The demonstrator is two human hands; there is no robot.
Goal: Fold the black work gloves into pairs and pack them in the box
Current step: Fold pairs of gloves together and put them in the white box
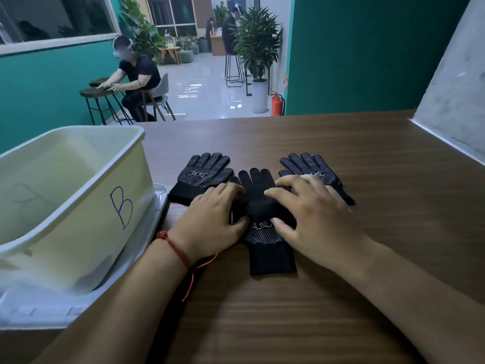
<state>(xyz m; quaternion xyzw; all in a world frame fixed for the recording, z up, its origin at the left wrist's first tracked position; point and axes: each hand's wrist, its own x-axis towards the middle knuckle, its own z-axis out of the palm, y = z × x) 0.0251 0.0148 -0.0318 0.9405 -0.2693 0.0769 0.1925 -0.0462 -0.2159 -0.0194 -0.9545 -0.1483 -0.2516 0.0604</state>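
Note:
Two black gloves lie stacked in the middle of the wooden table: a plain-backed one on top, and a dotted one under it with its cuff pointing toward me. My left hand presses on their left side, fingers spread. My right hand presses on their right side, thumb on the dotted palm. A dotted glove lies flat to the left, and another dotted glove lies to the right, partly under my right hand. The pale box marked "B" stands at the left.
The box rests on a white lid at the table's left edge. A grey wall panel borders the table on the right. Beyond the far edge, a person sits at a small table, with plants and stools farther back.

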